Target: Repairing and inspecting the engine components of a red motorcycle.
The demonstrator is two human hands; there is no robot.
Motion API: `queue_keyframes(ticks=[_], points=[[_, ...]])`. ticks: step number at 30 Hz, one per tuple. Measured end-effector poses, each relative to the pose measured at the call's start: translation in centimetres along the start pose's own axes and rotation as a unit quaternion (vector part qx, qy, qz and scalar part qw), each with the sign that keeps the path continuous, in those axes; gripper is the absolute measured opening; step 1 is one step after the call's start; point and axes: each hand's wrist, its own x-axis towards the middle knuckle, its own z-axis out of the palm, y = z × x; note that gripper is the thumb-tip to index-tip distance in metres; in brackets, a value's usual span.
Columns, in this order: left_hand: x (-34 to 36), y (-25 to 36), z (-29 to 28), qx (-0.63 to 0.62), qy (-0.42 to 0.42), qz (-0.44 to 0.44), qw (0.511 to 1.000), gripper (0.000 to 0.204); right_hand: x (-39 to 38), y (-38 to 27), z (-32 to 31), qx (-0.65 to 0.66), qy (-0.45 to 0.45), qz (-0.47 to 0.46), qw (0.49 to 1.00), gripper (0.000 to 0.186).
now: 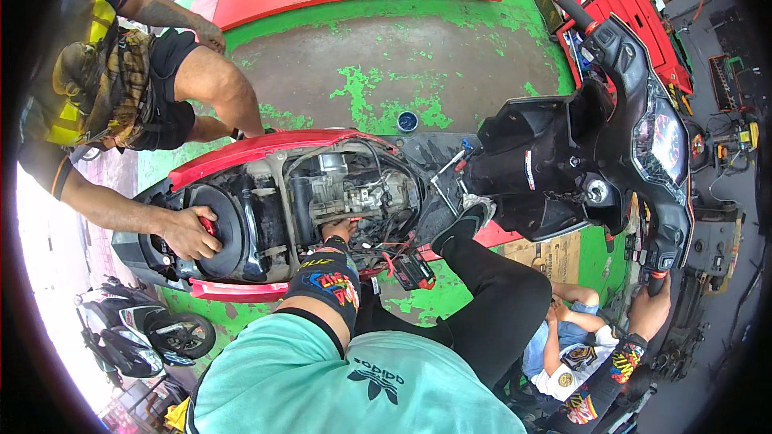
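Note:
A motor scooter without its seat stands before me, its engine (354, 197) exposed between red side panels (257, 147). Into this opening reaches my left hand (339, 230), its fingers closed at the engine's near side. A small red bit shows by the fingertips; what they hold is unclear. Far to the right, my right hand (650, 309) is wrapped round the end of the handlebar grip (659, 280). A black-and-red battery (414, 271) with wires sits beside the engine's near side. My foot (460, 227) rests by the footboard (430, 153).
Across the scooter's tail, a co-worker's hand (191, 233) rests on a round black cover (229, 233). Metal tools (444, 185) lie on the footboard. Beyond stands a small tub (408, 121). Another person (567, 345) sits at the lower right. A parked scooter (137, 329) stands lower left.

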Motion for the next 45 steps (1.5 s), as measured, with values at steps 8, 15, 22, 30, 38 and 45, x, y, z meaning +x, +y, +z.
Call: queue_keyframes(ticks=[8,15,22,30,38,45], points=[[-4.4,1.6,4.5,0.094,0.087,0.056,0.990,0.019,-0.2,0.6,0.5,-0.014,0.023,-0.002,1.000,0.061],[-1.9,1.7,0.4,-0.003,0.013,-0.018,1.000,0.014,2.0,3.7,1.0,0.176,-0.119,-0.022,0.977,0.068],[0.0,1.2,-1.0,0.026,0.015,-0.018,0.999,0.018,1.2,1.4,0.4,0.085,-0.065,-0.062,0.992,0.065],[0.0,1.4,-1.0,-0.038,-0.035,-0.060,0.997,0.025,0.8,0.8,0.3,0.058,-0.044,-0.036,0.997,0.061],[-1.1,2.1,0.3,-0.087,-0.049,-0.044,0.994,0.012,0.1,-0.1,-0.4,0.014,-0.007,-0.035,0.999,0.060],[0.6,1.3,1.4,-0.018,0.000,-0.080,0.997,0.011,-1.7,0.2,0.5,-0.035,0.064,-0.026,0.997,0.060]])
